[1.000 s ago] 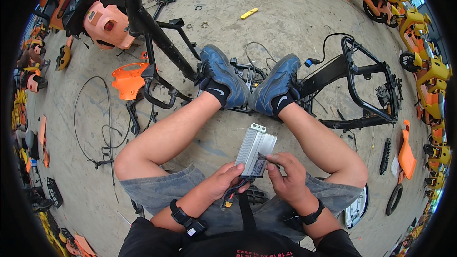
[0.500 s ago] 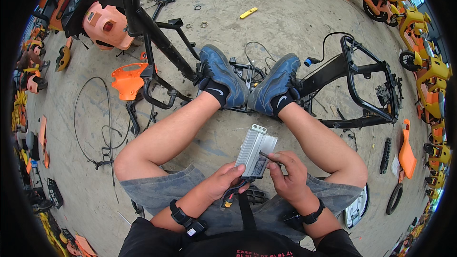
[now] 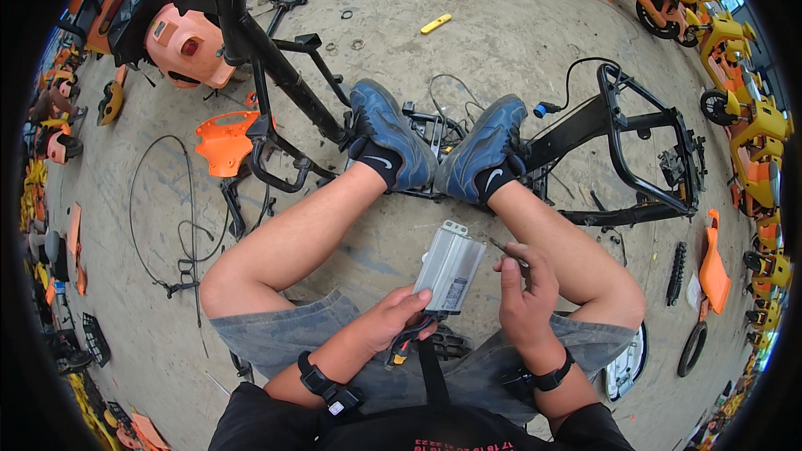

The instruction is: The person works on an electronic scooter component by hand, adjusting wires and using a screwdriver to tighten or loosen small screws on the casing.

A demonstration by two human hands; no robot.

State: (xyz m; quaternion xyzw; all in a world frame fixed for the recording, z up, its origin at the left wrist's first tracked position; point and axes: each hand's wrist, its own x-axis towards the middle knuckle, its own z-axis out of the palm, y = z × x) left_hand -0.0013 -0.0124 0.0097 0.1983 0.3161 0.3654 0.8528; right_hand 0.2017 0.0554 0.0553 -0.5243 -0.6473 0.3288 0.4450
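In my left hand (image 3: 396, 317) is a silver, ribbed motor controller (image 3: 449, 266), held by its lower end over my lap and tilted to the right. A metal mounting tab tops it, and a label shows on its right face. Dark cables with a yellow-and-red connector (image 3: 399, 357) hang below my fingers. To the right of the controller and apart from it, my right hand (image 3: 528, 296) is closed on a thin, dark stick-like piece (image 3: 506, 248) whose tip points up and left. Its exact kind is too small to make out.
A black frame (image 3: 618, 129) lies beyond my shoes, with another black tube frame (image 3: 276, 75) at left. An orange panel (image 3: 224, 144), a looped cable (image 3: 138, 175), a yellow tool (image 3: 436, 23) and a black shock absorber (image 3: 677, 274) lie about. Yellow scooters (image 3: 756, 167) line the right side.
My right hand has moved right, away from the controller's face, with the thin dark piece still in its fingers. The left hand and controller have barely shifted.
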